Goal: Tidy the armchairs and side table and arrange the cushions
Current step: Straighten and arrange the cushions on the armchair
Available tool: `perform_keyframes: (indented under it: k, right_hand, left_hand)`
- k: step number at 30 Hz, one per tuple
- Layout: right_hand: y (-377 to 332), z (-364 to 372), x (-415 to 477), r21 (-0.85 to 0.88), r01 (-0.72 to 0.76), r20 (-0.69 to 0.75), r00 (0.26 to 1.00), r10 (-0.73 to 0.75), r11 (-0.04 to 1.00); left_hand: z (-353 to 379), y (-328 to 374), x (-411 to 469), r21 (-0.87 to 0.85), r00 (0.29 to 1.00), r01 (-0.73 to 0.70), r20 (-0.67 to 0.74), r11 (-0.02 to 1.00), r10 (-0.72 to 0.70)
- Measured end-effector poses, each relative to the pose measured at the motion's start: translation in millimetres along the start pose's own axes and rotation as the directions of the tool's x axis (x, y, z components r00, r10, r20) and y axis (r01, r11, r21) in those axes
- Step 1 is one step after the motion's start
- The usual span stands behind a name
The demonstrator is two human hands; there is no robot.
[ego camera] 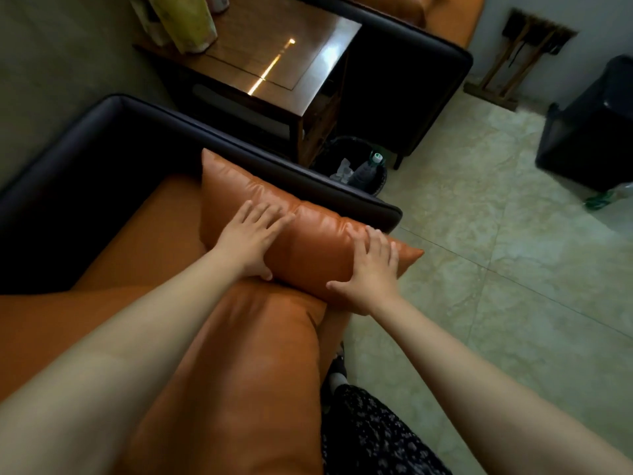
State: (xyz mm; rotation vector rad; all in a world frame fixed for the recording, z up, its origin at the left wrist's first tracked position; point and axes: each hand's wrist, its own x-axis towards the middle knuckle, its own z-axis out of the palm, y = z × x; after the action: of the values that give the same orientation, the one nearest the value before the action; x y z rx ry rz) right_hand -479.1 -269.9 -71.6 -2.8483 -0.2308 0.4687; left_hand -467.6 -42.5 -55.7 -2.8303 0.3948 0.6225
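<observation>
An orange leather cushion (pixel 308 231) leans against the dark arm of the near armchair (pixel 113 132), on its orange seat (pixel 164 234). My left hand (pixel 250 241) lies flat on the cushion's left half, fingers straight. My right hand (pixel 370 272) presses flat on its right end, fingers spread. A second orange cushion (pixel 246 365) lies lower on the seat, under my left forearm. The wooden side table (pixel 284 60) stands beyond the armchair, with a second dark armchair (pixel 411 60) past it.
Yellow-green and pale items (pixel 185 18) stand at the side table's far left. A small black bin (pixel 352 169) with a bottle and paper sits on the tiled floor beside the table. A large black bin (pixel 589 125) stands at right, with a wooden rack (pixel 513 60) by the wall.
</observation>
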Motion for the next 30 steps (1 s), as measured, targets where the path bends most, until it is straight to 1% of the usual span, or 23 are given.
perform_keyframes:
  k: [2,5,8,11,15,18,22,23,24,27,30]
  right_hand:
    - [-19,-7,-15,0.003,0.061,0.022,0.998,-0.061,0.998]
    - [-55,-11,-48,0.009,0.182,0.055,0.982,-0.182,0.983]
    - [-93,-5,-89,0.014,0.351,0.118,0.929,-0.350,0.936]
    - [-125,7,-131,0.028,0.507,0.241,0.833,-0.498,0.861]
    - [-157,23,-182,0.081,0.633,0.352,0.705,-0.616,0.770]
    - [-173,30,-206,0.069,0.711,0.405,0.621,-0.671,0.700]
    - [-192,44,-232,-0.006,0.851,0.444,0.473,-0.761,0.525]
    - [-195,49,-238,-0.054,0.867,0.471,0.460,-0.753,0.496]
    - [-196,56,-244,-0.109,0.868,0.502,0.468,-0.727,0.484]
    - [-192,73,-250,-0.253,0.834,0.564,0.539,-0.626,0.490]
    - [-186,80,-242,-0.317,0.841,0.583,0.537,-0.610,0.438]
  left_hand:
    - [-3,-4,-28,-0.028,1.000,0.012,-0.005,1.000,-0.013]
    - [-4,-15,-78,-0.070,0.997,0.074,-0.013,0.995,-0.075]
    - [6,-29,-139,-0.132,0.987,0.155,-0.016,0.979,-0.158]
    - [24,-41,-202,-0.261,0.962,0.266,0.002,0.928,-0.275]
    - [58,-45,-280,-0.390,0.906,0.410,0.068,0.825,-0.418]
    - [81,-39,-324,-0.409,0.868,0.485,0.120,0.773,-0.481]
    - [110,-22,-368,-0.454,0.822,0.556,0.173,0.696,-0.543]
    - [118,-17,-378,-0.453,0.811,0.572,0.189,0.684,-0.554]
    - [126,-11,-387,-0.444,0.799,0.590,0.203,0.674,-0.566]
    - [152,10,-407,-0.379,0.763,0.643,0.253,0.665,-0.594]
    - [171,24,-413,-0.337,0.747,0.665,0.291,0.667,-0.597]
